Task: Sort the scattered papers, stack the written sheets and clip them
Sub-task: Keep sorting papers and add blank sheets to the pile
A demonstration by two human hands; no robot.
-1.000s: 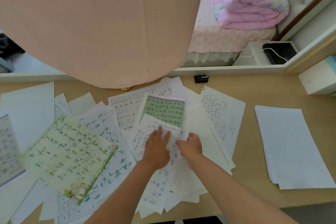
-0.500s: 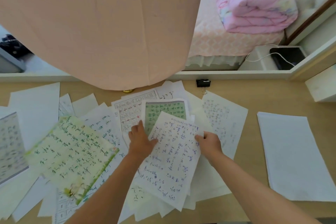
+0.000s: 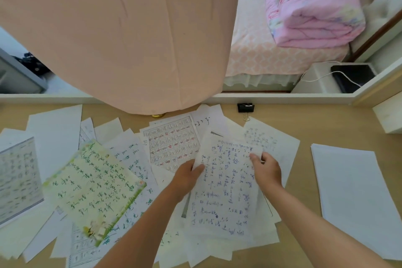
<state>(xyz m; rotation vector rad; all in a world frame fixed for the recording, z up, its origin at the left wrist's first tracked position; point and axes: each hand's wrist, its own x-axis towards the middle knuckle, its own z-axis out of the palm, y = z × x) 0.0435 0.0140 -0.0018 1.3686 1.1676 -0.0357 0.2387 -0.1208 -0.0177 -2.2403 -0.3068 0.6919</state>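
Both hands hold one thin white sheet point(image 3: 226, 191) covered in blue writing, low in the middle of the tan, smooth table point(image 3: 304, 128). The left hand point(image 3: 187, 177) pinches its left edge, thumb on top. The right hand point(image 3: 266, 169) curls around its top right corner. The hands are apart, one on each side. The writing is too blurry to read.

Under this sheet lies a messy pile of papers point(image 3: 134, 159), mostly hidden. To the left sits a sheet with a green border point(image 3: 93, 191) and green writing. More papers there are cut off at the edge. To the right, well apart, is a neat stack of blank sheets point(image 3: 352, 198).

Farther back lies a sheet with a printed grid point(image 3: 171, 141). A small black clip point(image 3: 245, 107) rests near the table's back edge. A big, soft peach cloth point(image 3: 121, 35) hangs down and hides what is behind it. Past the table is a bed with a puffy pink quilt point(image 3: 313, 8).
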